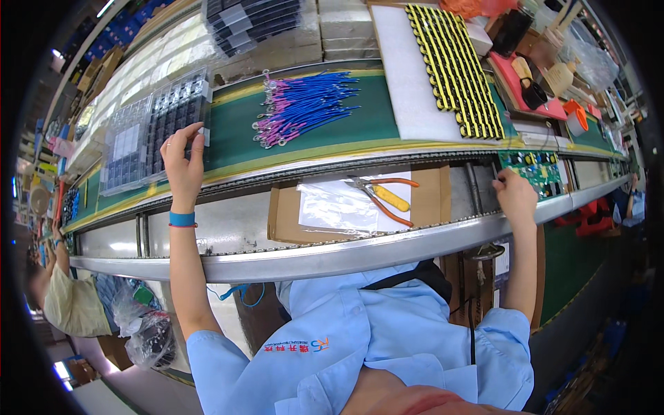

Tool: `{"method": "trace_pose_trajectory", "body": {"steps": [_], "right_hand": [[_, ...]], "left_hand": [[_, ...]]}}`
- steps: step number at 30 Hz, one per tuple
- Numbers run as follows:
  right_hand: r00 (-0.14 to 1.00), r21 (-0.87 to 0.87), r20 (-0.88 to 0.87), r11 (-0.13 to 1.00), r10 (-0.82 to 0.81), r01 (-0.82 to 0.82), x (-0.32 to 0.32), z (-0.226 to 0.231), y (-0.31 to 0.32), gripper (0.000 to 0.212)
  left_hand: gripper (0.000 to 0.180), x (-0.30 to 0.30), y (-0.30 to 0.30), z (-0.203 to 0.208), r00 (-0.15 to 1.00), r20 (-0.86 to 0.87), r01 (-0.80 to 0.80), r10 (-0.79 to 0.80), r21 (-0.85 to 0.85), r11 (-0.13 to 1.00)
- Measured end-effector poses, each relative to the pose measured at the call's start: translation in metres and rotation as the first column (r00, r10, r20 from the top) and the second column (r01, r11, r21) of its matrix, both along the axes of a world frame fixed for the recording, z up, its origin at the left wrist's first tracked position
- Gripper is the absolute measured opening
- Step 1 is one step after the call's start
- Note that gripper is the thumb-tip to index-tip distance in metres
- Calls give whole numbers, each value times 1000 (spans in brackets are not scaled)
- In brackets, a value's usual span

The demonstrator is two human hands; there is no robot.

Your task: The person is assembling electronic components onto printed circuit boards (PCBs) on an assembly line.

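Observation:
My left hand (183, 166), a blue band at its wrist, is at the right edge of a clear plastic tray (128, 149) with dark parts in its compartments. Thumb and index finger are nearly together there; whatever is between them is too small to make out. At the right, my right hand (517, 197) is closed at the near left corner of a green circuit board (532, 169), which lies across the conveyor rails and carries several components. The hand covers part of that board. Blue wires with pink sleeves and ring terminals (304, 104) lie in a bunch between the hands, farther back.
Orange-handled cutters (377, 200) and a yellow-handled tool (391, 198) lie on a plastic bag in a cardboard tray (290, 232). Black-and-yellow parts (456, 69) stand in rows on white foam (398, 90). A metal rail (311, 252) runs along the front. Another person (76, 304) is at far left.

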State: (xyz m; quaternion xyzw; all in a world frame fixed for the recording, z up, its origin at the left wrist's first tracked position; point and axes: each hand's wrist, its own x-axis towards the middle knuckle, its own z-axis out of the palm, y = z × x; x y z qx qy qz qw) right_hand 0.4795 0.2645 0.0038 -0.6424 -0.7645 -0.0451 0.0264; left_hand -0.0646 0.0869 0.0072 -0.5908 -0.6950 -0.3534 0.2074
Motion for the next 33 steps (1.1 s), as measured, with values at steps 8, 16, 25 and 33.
{"method": "trace_pose_trajectory", "body": {"steps": [8, 16, 25, 33], "right_hand": [[969, -21, 35, 970, -243, 244, 70, -9, 55, 17], [938, 98, -7, 934, -346, 345, 145, -26, 105, 18], [787, 170, -482, 922, 385, -347, -85, 51, 37, 24], [433, 369, -355, 550, 828, -749, -177, 6, 30, 20]], "left_hand": [[15, 4, 3, 4, 999, -28, 15, -15, -7, 1000], [17, 9, 5, 5, 992, 123, 17, -23, 54, 998], [19, 105, 41, 47, 909, -2, 407, -416, -200, 891], [20, 139, 49, -4, 763, -114, 579, -637, -317, 751]]}}
